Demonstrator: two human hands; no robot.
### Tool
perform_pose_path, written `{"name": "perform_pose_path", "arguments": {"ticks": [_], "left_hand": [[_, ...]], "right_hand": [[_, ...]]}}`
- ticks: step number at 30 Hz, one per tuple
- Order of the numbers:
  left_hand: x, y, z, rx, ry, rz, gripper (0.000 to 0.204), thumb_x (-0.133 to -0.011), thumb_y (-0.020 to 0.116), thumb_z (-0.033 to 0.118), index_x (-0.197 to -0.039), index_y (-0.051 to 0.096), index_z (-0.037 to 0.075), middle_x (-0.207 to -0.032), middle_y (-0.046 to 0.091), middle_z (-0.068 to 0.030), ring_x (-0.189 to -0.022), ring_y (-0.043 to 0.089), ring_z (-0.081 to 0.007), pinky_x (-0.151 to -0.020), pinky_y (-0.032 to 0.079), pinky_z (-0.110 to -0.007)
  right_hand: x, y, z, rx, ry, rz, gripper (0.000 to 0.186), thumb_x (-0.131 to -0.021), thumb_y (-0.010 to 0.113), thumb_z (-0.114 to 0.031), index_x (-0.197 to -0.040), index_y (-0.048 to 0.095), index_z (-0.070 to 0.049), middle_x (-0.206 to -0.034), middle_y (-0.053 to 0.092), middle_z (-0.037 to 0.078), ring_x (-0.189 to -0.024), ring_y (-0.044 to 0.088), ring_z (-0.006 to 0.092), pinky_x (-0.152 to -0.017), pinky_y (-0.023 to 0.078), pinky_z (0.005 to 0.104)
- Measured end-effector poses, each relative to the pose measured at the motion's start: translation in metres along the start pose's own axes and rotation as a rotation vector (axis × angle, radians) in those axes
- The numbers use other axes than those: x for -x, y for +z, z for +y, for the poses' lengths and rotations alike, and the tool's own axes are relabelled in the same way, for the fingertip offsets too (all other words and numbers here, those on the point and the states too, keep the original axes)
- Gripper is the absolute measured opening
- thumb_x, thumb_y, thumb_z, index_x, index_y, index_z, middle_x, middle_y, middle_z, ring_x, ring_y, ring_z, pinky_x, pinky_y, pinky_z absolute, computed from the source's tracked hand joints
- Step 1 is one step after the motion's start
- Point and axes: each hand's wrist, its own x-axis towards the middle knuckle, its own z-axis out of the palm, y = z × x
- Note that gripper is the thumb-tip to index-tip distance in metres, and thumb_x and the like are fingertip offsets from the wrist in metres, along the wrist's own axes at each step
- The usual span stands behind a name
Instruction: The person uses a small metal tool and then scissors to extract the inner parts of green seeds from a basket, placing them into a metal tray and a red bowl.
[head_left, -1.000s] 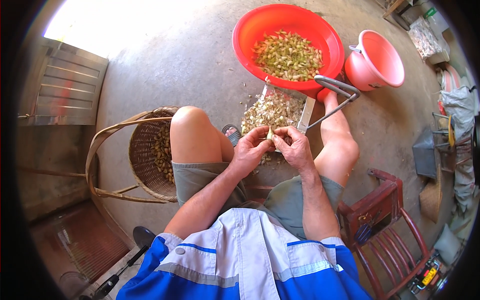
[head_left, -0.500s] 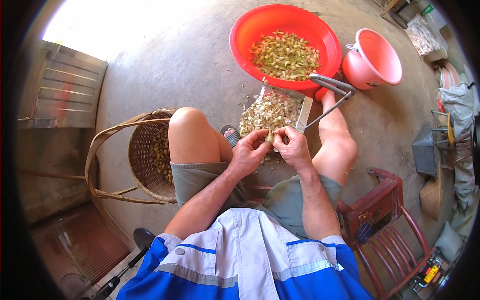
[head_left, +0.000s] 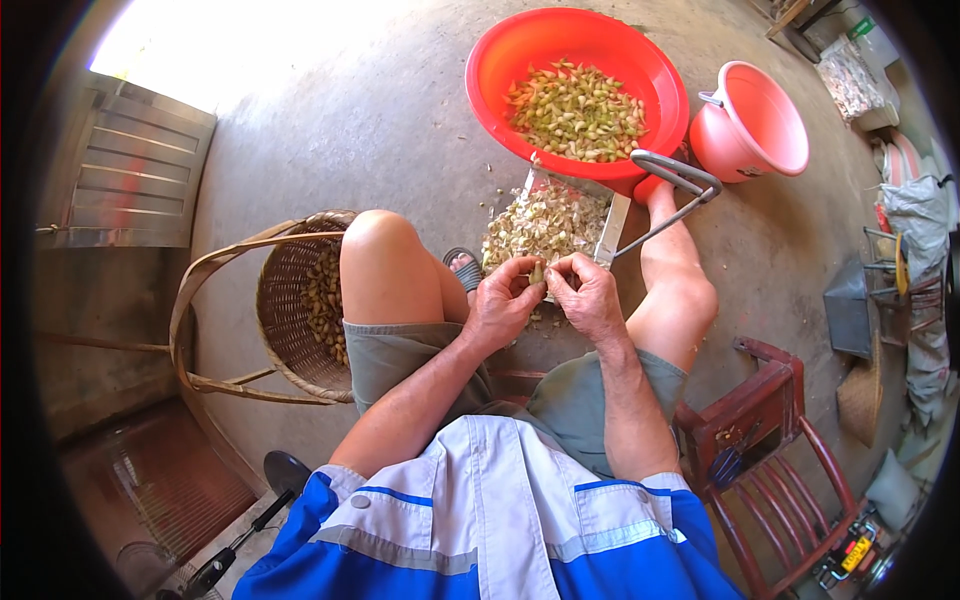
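Between my knees, my left hand (head_left: 503, 302) is closed, pinching a small pale-green pointed bulb (head_left: 537, 273) between thumb and fingers. My right hand (head_left: 592, 302) is closed beside it, thumb and fingertips drawn together against the bulb's side. Whether skin is between those fingertips is too small to tell. Just beyond both hands lies a heap of papery peelings (head_left: 548, 225) on a low tray with pale edges. Farther off, a wide red basin (head_left: 484, 105) holds many greenish bulbs. Left of my left knee, a woven basket (head_left: 280, 290) contains brownish, unpeeled-looking bulbs.
A pink bucket (head_left: 725, 145) stands right of the basin. A bent grey metal handle (head_left: 675, 168) rises beside my right shin. A reddish wooden chair (head_left: 745, 410) is at the lower right, and a black fan-like round part (head_left: 285, 470) at the lower left.
Both hands stay nearly in place around the bulb, which now shows less between them; the right fingertips have shifted slightly. The view has moved a little.
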Motion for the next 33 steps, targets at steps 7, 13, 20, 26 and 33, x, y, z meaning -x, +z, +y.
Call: {"name": "perform_pose_path", "arguments": {"ticks": [7, 13, 20, 26, 33], "left_hand": [[0.0, 0.0, 0.003, 0.02, -0.029, 0.009, 0.033, -0.089, 0.06, 0.001, -0.12, 0.052, -0.002, -0.106, 0.063, -0.008, -0.096, 0.06, -0.0125, -0.086, 0.049, -0.027], [0.0, 0.0, 0.003, 0.104, -0.037, 0.005, 0.037, -0.088, 0.06, -0.001, -0.123, 0.049, -0.002, -0.106, 0.063, -0.0085, -0.096, 0.061, -0.0134, -0.085, 0.05, -0.027], [0.0, 0.002, -0.005, -0.061, 0.109, 0.041, 0.035, -0.087, 0.059, -0.003, -0.121, 0.05, -0.001, -0.105, 0.063, -0.0082, -0.096, 0.06, -0.0123, -0.084, 0.05, -0.025], [0.0, 0.001, -0.004, -0.024, 0.097, 0.024, 0.032, -0.087, 0.058, -0.004, -0.118, 0.05, -0.001, -0.103, 0.061, -0.0066, -0.096, 0.059, -0.011, -0.084, 0.049, -0.024], [0.001, 0.002, 0.0, -0.011, 0.077, 0.012, 0.031, -0.088, 0.056, -0.003, -0.118, 0.048, -0.002, -0.104, 0.061, -0.0064, -0.097, 0.059, -0.0114, -0.085, 0.048, -0.025]], "right_hand": [[-0.001, 0.001, 0.001, 0.049, -0.011, 0.048, 0.008, -0.081, 0.065, -0.005, -0.079, 0.059, 0.0, -0.073, 0.06, 0.005, -0.063, 0.055, 0.0073, -0.055, 0.047, 0.0249], [0.001, -0.003, -0.004, -0.098, 0.025, 0.007, 0.007, -0.082, 0.066, -0.006, -0.083, 0.061, -0.001, -0.074, 0.06, 0.003, -0.066, 0.055, 0.006, -0.057, 0.047, 0.0234], [0.001, 0.001, -0.002, 0.01, -0.055, 0.015, 0.009, -0.081, 0.066, -0.006, -0.083, 0.06, 0.0, -0.073, 0.059, 0.005, -0.064, 0.056, 0.0083, -0.057, 0.047, 0.0251], [0.0, 0.003, -0.006, 0.128, -0.094, 0.026, 0.01, -0.078, 0.065, -0.004, -0.078, 0.056, 0.001, -0.071, 0.059, 0.009, -0.062, 0.057, 0.0146, -0.056, 0.048, 0.0283], [-0.001, 0.005, -0.003, 0.136, -0.095, 0.044, 0.011, -0.078, 0.065, -0.005, -0.077, 0.056, 0.001, -0.068, 0.06, 0.011, -0.06, 0.059, 0.0179, -0.055, 0.049, 0.0314]]}}
